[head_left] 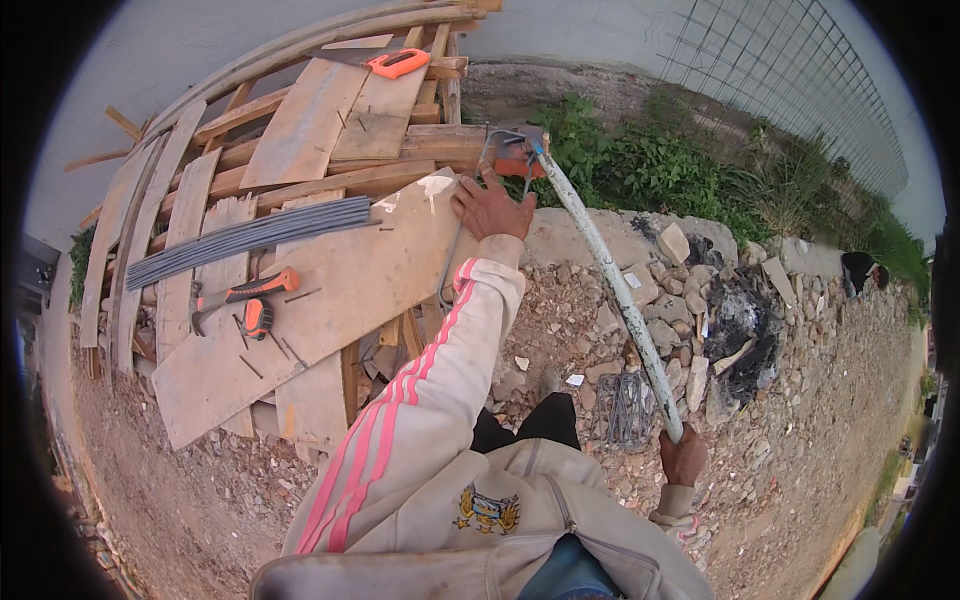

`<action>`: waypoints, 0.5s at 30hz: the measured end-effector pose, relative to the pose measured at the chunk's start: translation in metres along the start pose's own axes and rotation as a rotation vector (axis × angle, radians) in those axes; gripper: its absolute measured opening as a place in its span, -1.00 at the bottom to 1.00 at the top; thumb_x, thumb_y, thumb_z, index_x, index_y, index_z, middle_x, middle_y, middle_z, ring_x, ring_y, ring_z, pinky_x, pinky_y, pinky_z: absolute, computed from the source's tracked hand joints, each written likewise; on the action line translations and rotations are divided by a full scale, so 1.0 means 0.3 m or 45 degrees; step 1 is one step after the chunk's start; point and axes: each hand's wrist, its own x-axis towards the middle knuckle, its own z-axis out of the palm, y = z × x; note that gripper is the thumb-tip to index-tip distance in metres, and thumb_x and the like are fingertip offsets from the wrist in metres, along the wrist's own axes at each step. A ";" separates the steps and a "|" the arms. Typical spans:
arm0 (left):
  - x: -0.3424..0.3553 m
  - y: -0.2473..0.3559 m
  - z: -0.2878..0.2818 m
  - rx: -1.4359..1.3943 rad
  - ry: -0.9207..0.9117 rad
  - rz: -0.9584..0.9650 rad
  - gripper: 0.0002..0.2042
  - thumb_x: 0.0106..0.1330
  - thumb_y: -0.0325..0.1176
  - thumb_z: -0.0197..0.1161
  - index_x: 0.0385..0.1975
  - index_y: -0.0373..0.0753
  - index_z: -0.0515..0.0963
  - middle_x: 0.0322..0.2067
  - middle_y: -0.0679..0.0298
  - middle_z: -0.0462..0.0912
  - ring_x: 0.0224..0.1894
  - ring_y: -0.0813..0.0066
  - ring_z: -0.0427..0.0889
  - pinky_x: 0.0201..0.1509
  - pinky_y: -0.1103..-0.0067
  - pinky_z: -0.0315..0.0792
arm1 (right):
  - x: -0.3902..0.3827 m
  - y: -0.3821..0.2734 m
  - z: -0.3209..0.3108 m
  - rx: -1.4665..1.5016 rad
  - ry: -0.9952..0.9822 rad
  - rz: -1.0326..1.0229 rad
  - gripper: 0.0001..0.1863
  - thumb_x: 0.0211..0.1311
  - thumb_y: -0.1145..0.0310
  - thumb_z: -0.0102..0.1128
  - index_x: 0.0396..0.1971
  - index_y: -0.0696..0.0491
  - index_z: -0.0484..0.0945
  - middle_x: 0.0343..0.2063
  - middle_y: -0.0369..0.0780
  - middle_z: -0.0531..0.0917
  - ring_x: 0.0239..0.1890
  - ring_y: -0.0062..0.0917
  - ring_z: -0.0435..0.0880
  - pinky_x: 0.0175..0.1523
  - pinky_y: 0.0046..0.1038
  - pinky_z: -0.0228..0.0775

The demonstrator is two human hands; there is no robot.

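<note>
My right hand [684, 456] is wrapped round the lower end of a long, pale, paint-worn metal pipe [610, 260]. That pipe slants up and left to a blue-tipped end at an orange-red block on the timber bench. Just left of this end, my left hand [494, 208] presses down with its fingers over a thin bent steel rod [447, 270]. The rod runs under the palm and hooks round near the block; its exact grip is partly hidden. Beside the left hand lies a wide plywood board [340, 270] carrying a bundle of straight grey rods [250, 240].
On the plywood lie a claw hammer [245, 290], an orange tape measure [258, 319] and several loose nails. An orange-handled saw [398, 63] rests farther back. Bent wire frames [623, 410] sit on the rubble below the pipe. Charred debris [745, 330] and green plants [640, 150] are at right.
</note>
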 end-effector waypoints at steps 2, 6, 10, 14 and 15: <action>-0.006 -0.001 0.000 -0.028 -0.037 0.028 -0.11 -0.01 0.10 0.51 0.34 -0.21 0.38 0.25 -0.19 0.36 0.33 -0.15 0.29 0.44 0.08 0.07 | -0.089 -0.038 -0.003 -0.003 -0.006 0.055 -0.73 0.02 0.21 0.46 -0.32 0.05 0.70 -0.50 0.01 0.71 -0.40 0.00 0.72 -0.28 -0.08 0.56; -0.009 -0.022 0.031 -0.021 0.022 0.103 -0.17 0.02 0.11 0.45 0.31 -0.17 0.43 0.29 -0.21 0.33 0.38 -0.15 0.25 0.45 0.10 0.04 | -0.295 -0.196 0.016 -0.002 0.012 0.108 -0.68 0.04 0.17 0.45 -0.28 0.06 0.67 -0.51 0.03 0.70 -0.40 0.02 0.72 -0.29 -0.05 0.54; -0.001 -0.065 0.018 0.035 -0.040 0.192 -0.20 0.11 0.14 0.38 0.34 -0.17 0.42 0.37 -0.25 0.25 0.44 -0.17 0.18 0.50 0.05 -0.03 | -0.289 -0.208 0.026 0.102 -0.026 0.031 -0.66 0.06 0.19 0.44 -0.23 0.08 0.66 -0.46 0.05 0.71 -0.35 0.04 0.72 -0.27 -0.05 0.53; -0.021 -0.106 -0.009 0.144 -0.261 0.358 -0.17 0.14 0.22 0.33 0.36 -0.16 0.41 0.44 -0.24 0.16 0.49 -0.16 0.14 0.52 -0.02 -0.09 | -0.170 -0.054 0.016 0.278 -0.108 -0.040 -0.67 0.08 0.30 0.42 -0.19 0.16 0.66 -0.50 0.03 0.69 -0.44 -0.03 0.71 -0.33 -0.14 0.49; -0.008 -0.108 -0.024 0.136 -0.300 0.359 -0.17 0.14 0.24 0.32 0.37 -0.16 0.41 0.45 -0.23 0.15 0.49 -0.15 0.14 0.53 -0.04 -0.10 | -0.157 -0.063 -0.006 0.330 -0.111 -0.074 -0.62 0.08 0.32 0.42 -0.11 0.16 0.66 -0.45 0.02 0.71 -0.39 -0.12 0.74 -0.27 -0.19 0.52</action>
